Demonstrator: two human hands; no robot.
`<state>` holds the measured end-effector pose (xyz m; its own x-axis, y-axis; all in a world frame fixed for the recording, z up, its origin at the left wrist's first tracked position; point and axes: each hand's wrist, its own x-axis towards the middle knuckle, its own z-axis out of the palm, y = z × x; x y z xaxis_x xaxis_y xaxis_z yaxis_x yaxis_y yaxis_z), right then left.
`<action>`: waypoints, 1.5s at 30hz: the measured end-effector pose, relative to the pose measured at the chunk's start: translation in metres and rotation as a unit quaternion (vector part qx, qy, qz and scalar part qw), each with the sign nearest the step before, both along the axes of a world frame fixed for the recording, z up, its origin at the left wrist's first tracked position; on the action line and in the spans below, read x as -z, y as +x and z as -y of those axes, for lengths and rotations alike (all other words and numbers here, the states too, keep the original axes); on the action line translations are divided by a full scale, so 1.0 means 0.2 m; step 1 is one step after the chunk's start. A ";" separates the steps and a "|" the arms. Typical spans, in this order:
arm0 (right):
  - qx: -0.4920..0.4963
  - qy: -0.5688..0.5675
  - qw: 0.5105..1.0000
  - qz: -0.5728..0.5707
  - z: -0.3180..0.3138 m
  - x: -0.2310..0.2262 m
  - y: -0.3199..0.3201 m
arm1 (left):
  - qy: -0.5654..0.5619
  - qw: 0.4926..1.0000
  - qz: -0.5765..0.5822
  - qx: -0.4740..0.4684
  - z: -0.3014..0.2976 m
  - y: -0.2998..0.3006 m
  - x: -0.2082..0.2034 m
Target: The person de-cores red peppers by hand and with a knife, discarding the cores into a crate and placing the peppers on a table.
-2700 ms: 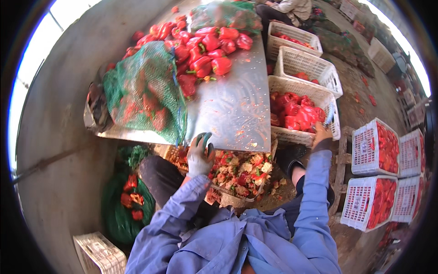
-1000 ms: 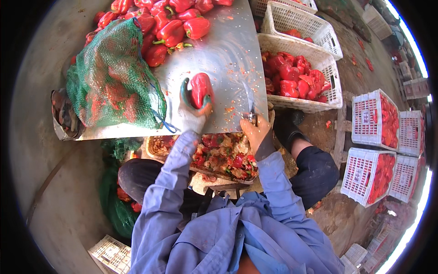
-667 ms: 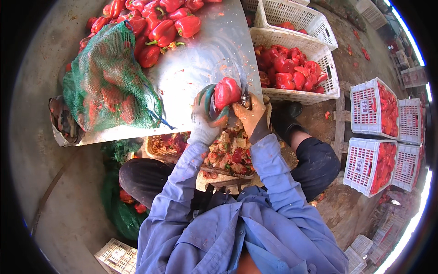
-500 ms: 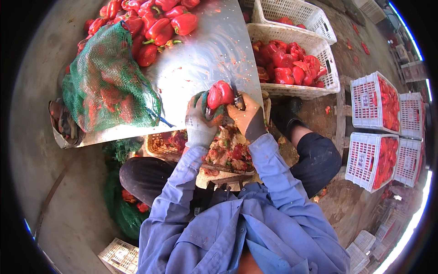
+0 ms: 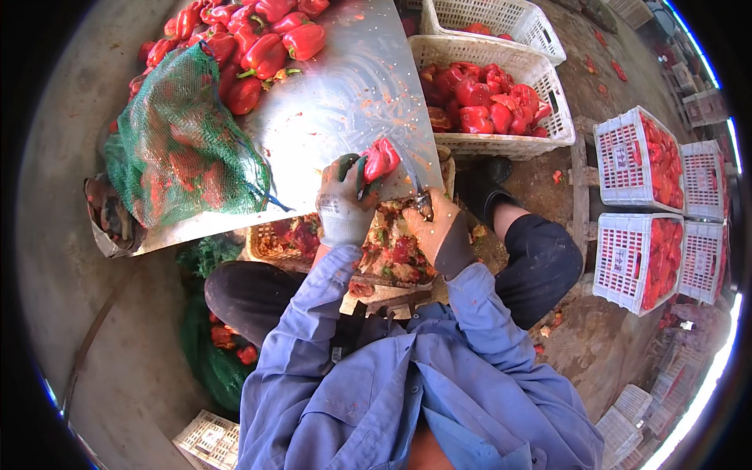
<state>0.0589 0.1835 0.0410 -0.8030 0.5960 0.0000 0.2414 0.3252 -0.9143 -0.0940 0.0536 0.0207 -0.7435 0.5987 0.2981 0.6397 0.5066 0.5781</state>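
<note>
My left hand (image 5: 345,200), in a grey and white work glove, is closed round a red bell pepper (image 5: 381,160) above the near edge of the metal table (image 5: 345,102). In my right hand (image 5: 435,227), gloved in orange, is a knife (image 5: 413,174) whose thin blade points up and away, beside the pepper but apart from it. Below both hands stands a crate (image 5: 270,249) holding pepper scraps, cores and seeds (image 5: 394,249). Peppers (image 5: 262,51) lie piled on the table's far left, next to a green mesh sack (image 5: 184,141) with red contents.
Beyond the table's right edge stands a white crate (image 5: 561,110) of red peppers, with another crate (image 5: 540,31) behind it. Stacked white crates (image 5: 623,254) filled with red peppers line the right side. Green netting (image 5: 207,352) with red pieces lies by my left leg.
My right hand with the knife has drawn away from the pepper, to the right and nearer to me. The pepper has turned in my left hand. The whole view has shifted slightly.
</note>
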 end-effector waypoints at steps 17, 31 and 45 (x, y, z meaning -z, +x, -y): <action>-0.032 0.125 0.968 0.215 0.00 0.14 -0.34 | 0.070 0.997 -0.036 -0.004 0.03 0.05 0.04; 0.057 0.138 0.971 0.185 0.17 0.21 -0.28 | 0.058 0.998 -0.012 -0.017 -0.10 0.04 -0.14; -0.080 -0.062 0.990 0.100 -0.20 0.37 -0.39 | 0.193 0.956 0.195 -0.103 0.13 -0.01 -0.01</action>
<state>-0.0189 0.2242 -0.0331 -0.8635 0.4473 -0.2331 0.3758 0.2621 -0.8889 -0.0968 0.0286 0.0235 -0.9335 0.3290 0.1428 0.2467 0.2998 0.9216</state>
